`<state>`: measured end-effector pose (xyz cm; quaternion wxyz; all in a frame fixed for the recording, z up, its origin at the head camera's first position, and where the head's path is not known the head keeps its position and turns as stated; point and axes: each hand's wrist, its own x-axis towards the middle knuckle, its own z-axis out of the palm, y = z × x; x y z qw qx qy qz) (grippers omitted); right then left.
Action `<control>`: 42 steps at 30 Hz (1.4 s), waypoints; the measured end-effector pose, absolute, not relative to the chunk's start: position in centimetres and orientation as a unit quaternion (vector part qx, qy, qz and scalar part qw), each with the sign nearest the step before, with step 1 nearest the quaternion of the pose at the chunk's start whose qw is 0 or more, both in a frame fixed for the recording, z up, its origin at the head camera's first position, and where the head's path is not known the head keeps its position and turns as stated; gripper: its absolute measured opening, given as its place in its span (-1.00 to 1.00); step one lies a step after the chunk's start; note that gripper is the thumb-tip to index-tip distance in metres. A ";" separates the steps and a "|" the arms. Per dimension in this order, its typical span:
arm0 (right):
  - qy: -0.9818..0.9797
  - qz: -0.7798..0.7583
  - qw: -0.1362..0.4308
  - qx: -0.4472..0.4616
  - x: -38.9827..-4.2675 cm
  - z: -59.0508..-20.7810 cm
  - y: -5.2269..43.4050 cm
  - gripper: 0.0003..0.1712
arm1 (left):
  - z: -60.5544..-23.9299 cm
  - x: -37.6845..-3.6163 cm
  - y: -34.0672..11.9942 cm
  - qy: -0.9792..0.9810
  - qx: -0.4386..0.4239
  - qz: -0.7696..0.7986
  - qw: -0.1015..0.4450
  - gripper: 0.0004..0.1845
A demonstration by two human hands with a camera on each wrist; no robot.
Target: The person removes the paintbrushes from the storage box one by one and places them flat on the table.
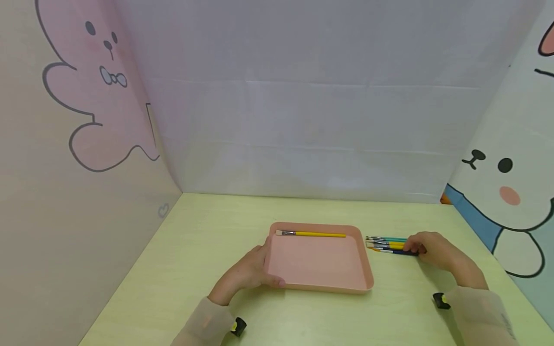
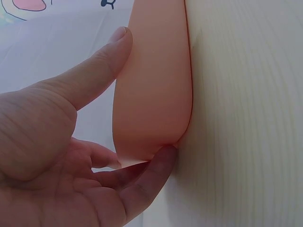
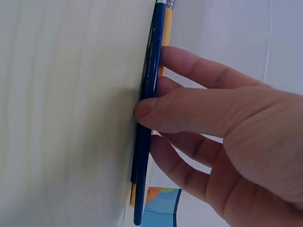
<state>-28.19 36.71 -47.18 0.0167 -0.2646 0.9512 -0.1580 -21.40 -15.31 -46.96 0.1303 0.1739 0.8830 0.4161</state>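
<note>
A shallow pink tray (image 1: 320, 262) lies on the table, and one yellow-handled flat paintbrush (image 1: 320, 234) rests along its far side. My left hand (image 1: 255, 271) grips the tray's near left corner. In the left wrist view the thumb lies along one wall (image 2: 154, 71) and the fingers curl round the corner. To the right of the tray is a small bunch of paintbrushes (image 1: 389, 245) with green, yellow and dark blue handles, bristles toward the tray. My right hand (image 1: 437, 252) pinches a dark blue paintbrush (image 3: 151, 71) between thumb and fingers; a yellow handle shows behind it.
The pale wooden table (image 1: 207, 240) is bordered by a white sheet (image 1: 303, 120) at the back. Cartoon-printed sheets stand at the left (image 1: 99, 216) and right (image 1: 489, 192), the right one close to my right hand.
</note>
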 end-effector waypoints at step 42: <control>0.955 -0.149 -0.019 -0.256 -26.8 -44.2 33.7 -0.62 | -47.2 -21.3 -15.3 0.880 0.174 0.422 0.129 0.18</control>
